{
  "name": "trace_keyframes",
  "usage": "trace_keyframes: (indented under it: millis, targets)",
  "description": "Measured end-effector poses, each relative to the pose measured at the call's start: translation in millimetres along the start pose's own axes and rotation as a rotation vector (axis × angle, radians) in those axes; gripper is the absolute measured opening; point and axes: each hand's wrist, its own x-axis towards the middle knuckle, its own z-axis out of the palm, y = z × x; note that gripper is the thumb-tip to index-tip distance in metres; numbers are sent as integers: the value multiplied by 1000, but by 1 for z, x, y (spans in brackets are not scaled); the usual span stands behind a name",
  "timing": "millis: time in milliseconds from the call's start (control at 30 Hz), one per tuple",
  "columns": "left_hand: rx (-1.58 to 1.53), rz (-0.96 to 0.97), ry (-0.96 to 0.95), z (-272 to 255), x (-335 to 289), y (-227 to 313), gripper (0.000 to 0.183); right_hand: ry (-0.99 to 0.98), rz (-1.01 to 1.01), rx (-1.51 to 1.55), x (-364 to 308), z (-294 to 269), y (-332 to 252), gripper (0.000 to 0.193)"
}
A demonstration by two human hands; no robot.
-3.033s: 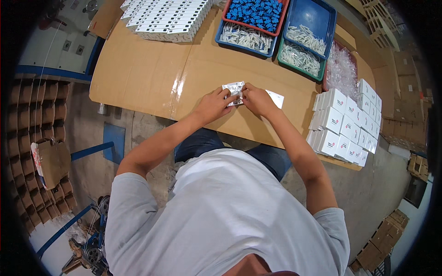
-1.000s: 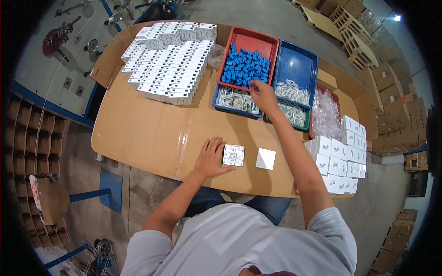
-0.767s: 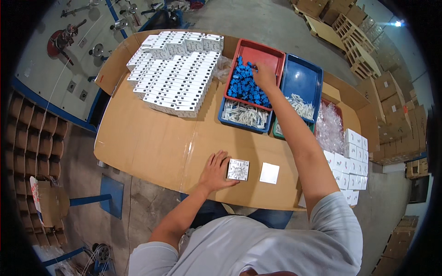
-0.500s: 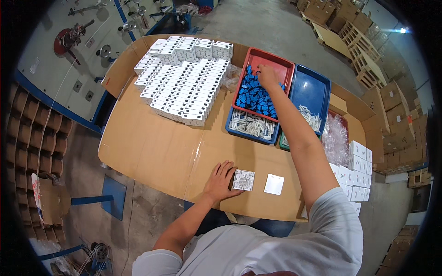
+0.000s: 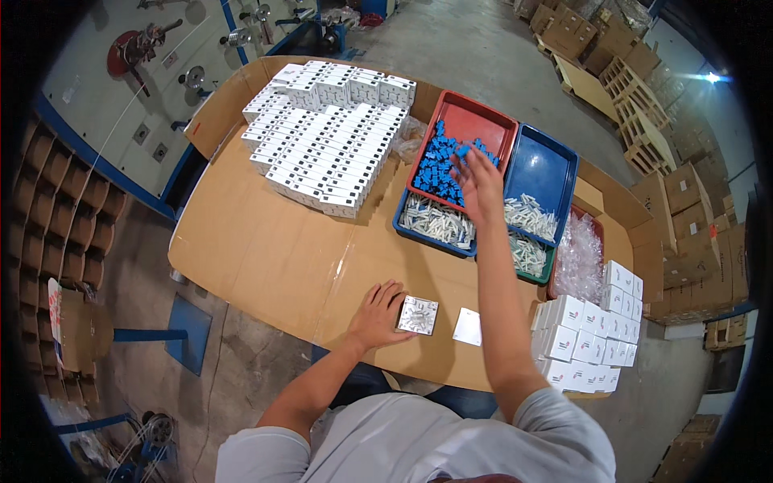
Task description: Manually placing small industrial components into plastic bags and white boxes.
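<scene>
My left hand (image 5: 377, 316) grips the left side of a small square white box-like piece (image 5: 418, 315), which rests on the cardboard table top. A moulded, partly see-through pattern shows on its upper face. Above the lower part of the red tray (image 5: 489, 121), my right hand (image 5: 481, 183) is raised with its fingers bent together, a small blue plastic part (image 5: 463, 150) at the tips. Many more blue parts (image 5: 436, 165) lie heaped in that tray. A flat white square plate (image 5: 468, 327) lies beside the box-like piece, partly covered by my right forearm.
Stacked white boxes (image 5: 330, 145) fill the table's far left. Blue trays (image 5: 541, 153) hold white slim pieces (image 5: 439, 219), as does a green tray (image 5: 541, 278). Clear plastic bags (image 5: 580, 253) bulge from another tray. More white boxes (image 5: 592, 342) stand at the right edge.
My right hand has drawn back toward me out of the red tray, lifting a small blue part. My left hand keeps its hold on the box-like piece.
</scene>
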Motion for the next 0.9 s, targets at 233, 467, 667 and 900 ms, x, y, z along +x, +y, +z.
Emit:
trace_keyframes:
  millis: [233, 467, 667, 900]
  targets:
    - [-3, 15, 18, 7, -3, 4, 93, -167, 44, 313, -145, 20, -13, 33]
    - [-27, 24, 12, 7, -2, 3, 92, -199, 79, 306, -203, 12, -29, 31]
    - [36, 46, 37, 11, -5, 1, 94, -89, 71, 296, -228, 2, -30, 37]
    - [17, 43, 39, 16, -9, 3, 95, -21, 79, 175, -238, 1, -32, 46]
